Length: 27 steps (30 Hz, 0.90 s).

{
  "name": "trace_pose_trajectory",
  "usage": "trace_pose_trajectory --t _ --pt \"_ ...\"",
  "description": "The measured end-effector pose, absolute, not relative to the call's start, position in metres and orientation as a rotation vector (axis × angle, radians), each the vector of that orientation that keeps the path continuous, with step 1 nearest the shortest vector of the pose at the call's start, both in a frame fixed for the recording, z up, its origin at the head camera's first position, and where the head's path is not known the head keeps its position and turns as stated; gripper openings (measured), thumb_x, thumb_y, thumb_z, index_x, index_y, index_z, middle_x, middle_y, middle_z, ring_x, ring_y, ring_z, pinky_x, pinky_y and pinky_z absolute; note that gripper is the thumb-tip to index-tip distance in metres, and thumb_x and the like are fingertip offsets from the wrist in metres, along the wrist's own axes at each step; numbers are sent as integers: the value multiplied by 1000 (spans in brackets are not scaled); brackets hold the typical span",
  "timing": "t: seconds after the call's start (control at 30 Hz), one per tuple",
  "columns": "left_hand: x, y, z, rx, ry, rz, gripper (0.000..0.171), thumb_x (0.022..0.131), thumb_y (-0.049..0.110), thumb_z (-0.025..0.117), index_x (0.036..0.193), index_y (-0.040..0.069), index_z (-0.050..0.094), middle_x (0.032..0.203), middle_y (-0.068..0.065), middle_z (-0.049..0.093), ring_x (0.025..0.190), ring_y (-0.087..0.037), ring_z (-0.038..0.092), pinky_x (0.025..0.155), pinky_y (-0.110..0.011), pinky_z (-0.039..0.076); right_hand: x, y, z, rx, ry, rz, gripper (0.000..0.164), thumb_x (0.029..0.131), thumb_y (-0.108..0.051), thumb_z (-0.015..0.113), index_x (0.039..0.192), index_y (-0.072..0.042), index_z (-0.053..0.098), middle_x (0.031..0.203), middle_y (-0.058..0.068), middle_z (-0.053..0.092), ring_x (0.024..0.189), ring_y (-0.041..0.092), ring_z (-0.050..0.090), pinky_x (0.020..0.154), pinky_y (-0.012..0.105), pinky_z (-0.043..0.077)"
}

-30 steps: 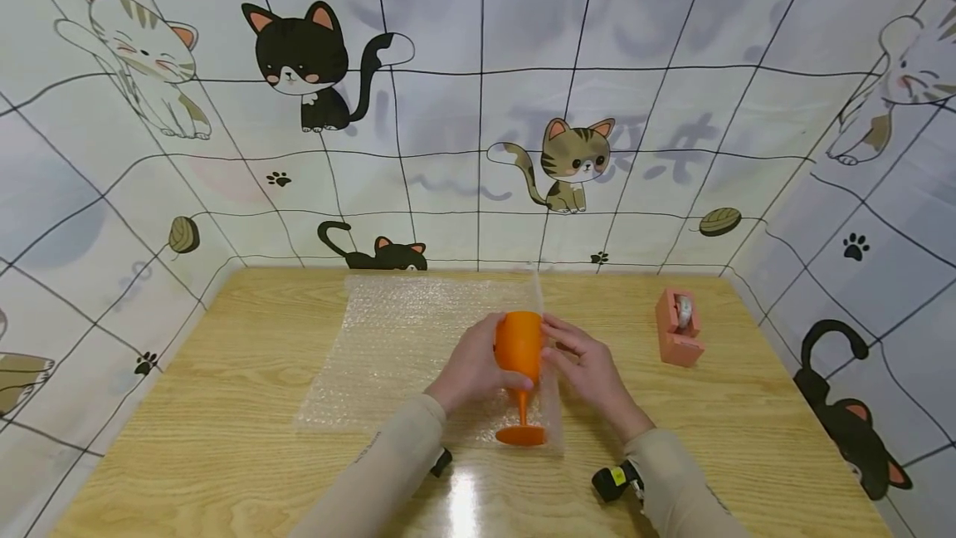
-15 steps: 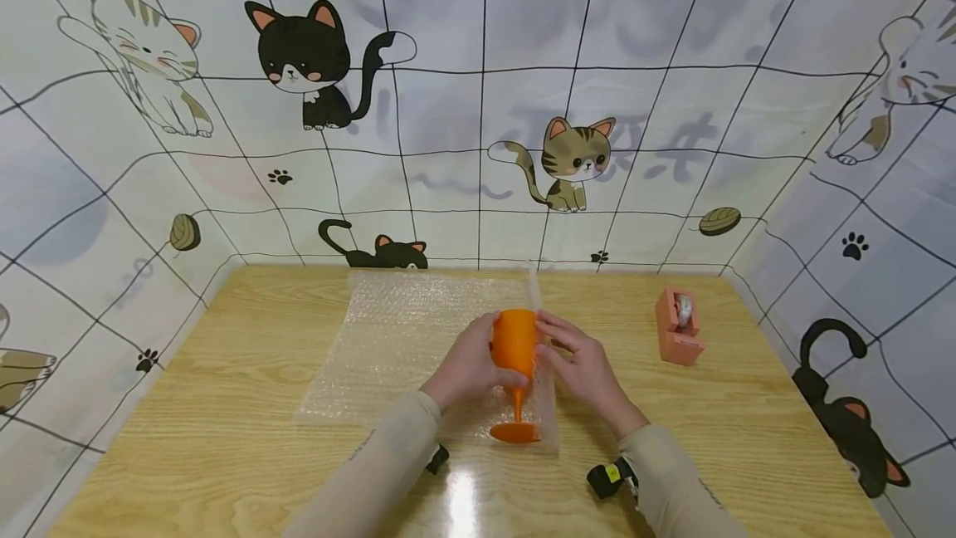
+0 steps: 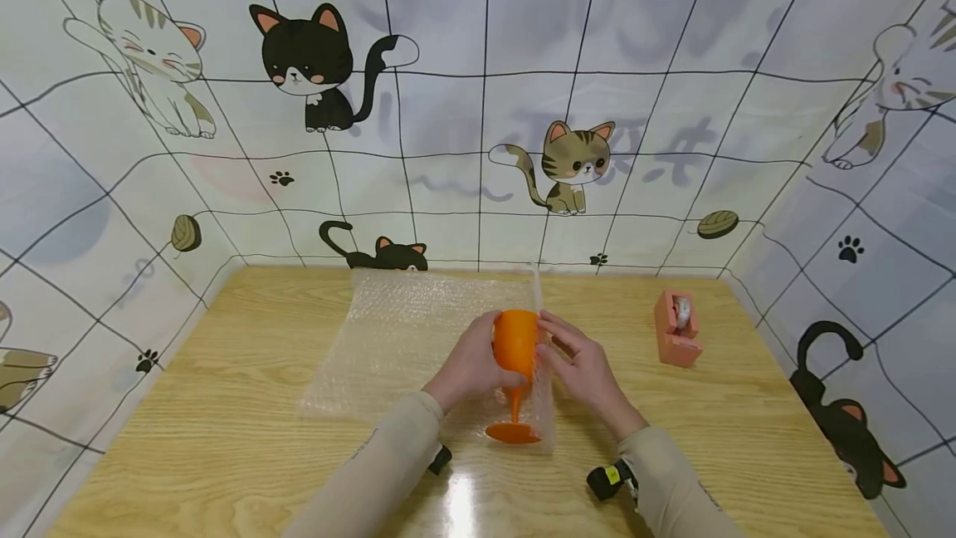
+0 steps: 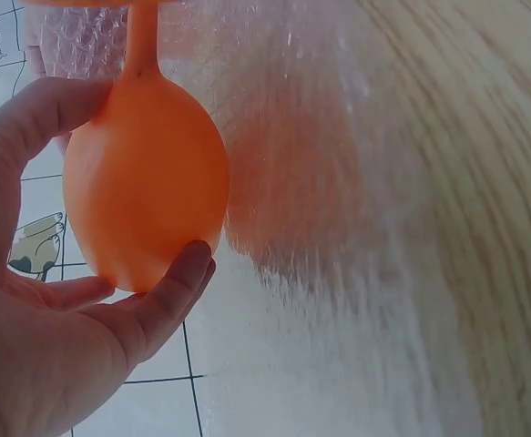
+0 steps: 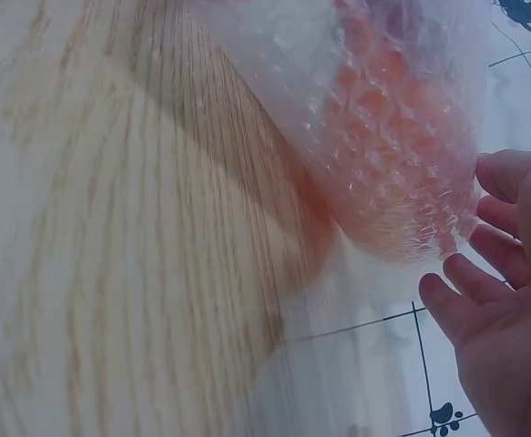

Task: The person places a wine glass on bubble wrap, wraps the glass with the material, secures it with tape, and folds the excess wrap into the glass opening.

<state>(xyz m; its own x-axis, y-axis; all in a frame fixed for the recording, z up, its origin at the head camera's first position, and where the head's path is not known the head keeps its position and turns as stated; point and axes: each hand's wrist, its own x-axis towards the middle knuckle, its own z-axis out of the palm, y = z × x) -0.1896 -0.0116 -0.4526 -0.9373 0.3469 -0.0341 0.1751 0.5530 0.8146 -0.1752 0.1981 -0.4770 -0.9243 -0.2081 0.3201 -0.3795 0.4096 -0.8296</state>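
An orange goblet (image 3: 515,343) lies along the right side of a bubble wrap sheet (image 3: 403,314), its round foot toward the near edge. My left hand (image 3: 470,364) grips the bowl, thumb near the stem and fingertips at the rim in the left wrist view. My right hand (image 3: 586,372) is on the other side, its fingertips touching the bubble wrap (image 5: 402,164) raised against the goblet. The right fingers are spread and loosely bent in the right wrist view. Through the wrap the orange bowl shows blurred there.
A pink tape dispenser (image 3: 678,329) with a roll of tape stands on the wooden table (image 3: 209,405) at the right. Cat-print cloth (image 3: 448,123) surrounds the back and sides. The wrap spreads left and back from the goblet.
The goblet and both hands have shifted slightly left, mostly in the first half second. The foot has swung a little left. The grip of the left hand is unchanged.
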Motion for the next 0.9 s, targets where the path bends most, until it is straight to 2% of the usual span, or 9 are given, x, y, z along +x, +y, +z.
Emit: trace_pose_trajectory --t 0.23,0.57,0.9 --pt "-191 -12 -450 436 2608 1299 105 74 20 90 159 1 30 151 -16 47 121 -31 57 102 -47 54 -176 198 -479 542 -2480 1548 42 99 -7 68 140 2 61 155 20 49 142 40 48 108 49 45" --pt "-192 -12 -451 445 2634 1235 105 73 22 92 158 2 33 149 -14 49 120 -29 56 105 -47 52 -175 200 -478 569 -2481 1535 44 99 -5 68 141 4 59 155 22 49 142 41 47 108 52 45" --pt "-189 -13 -456 423 2591 1330 104 71 25 96 154 4 36 142 -12 51 115 -29 60 98 -43 57 -176 201 -477 560 -2557 1516 45 103 -12 65 145 -1 57 157 17 47 144 39 45 110 49 43"
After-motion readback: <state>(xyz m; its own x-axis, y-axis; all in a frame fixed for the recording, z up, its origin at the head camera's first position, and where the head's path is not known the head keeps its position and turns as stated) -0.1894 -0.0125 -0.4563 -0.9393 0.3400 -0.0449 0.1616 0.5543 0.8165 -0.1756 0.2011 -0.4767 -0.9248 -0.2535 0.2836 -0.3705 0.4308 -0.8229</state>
